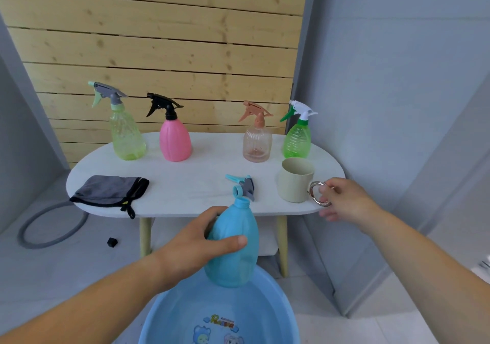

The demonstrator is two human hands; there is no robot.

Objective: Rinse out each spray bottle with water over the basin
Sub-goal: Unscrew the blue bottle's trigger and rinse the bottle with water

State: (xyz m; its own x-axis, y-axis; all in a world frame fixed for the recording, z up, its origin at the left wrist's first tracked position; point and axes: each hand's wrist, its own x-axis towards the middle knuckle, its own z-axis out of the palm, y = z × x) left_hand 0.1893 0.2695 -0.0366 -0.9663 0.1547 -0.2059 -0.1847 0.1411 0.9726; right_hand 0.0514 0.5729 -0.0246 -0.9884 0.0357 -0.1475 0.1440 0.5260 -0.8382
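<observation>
My left hand [197, 240] grips a blue spray bottle [234, 248] with its neck open, upright above the blue basin [164, 314]. Its teal and grey spray head [242, 186] lies on the white table [185, 184] just behind it. My right hand [342, 198] has its fingers on the metal ring handle of a beige cup [295, 179] at the table's front right. At the back stand a yellow-green bottle [127, 131], a pink bottle [175, 138], a clear peach bottle [257, 142] and a green bottle [297, 140], all with spray heads on.
A grey cloth [108, 191] with black trim lies on the table's front left. A grey hose loop [53, 227] and a small black cap [112, 242] lie on the floor at the left. Grey walls close in on both sides, with wooden planks behind.
</observation>
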